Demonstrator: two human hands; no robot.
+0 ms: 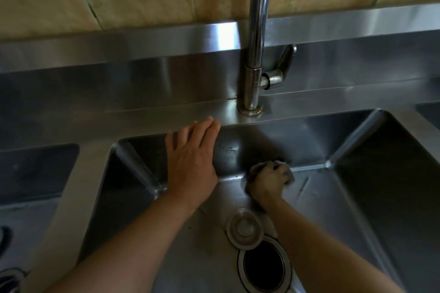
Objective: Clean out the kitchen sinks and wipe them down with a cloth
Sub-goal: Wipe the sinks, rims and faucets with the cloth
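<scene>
Steel sink: right hand clutches crumpled cloth; left hand rests flat-fingered.

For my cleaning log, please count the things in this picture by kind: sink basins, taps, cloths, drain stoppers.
Sink basins: 3 (left, middle, right, only a corner)
Taps: 1
Cloths: 1, gripped by the right hand
Drain stoppers: 1
Total: 6

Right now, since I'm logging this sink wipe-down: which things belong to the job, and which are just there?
In the job: middle sink, cloth gripped by right hand, left hand braced on the rim.
Just there: faucet, drain plug, open drain.
</scene>
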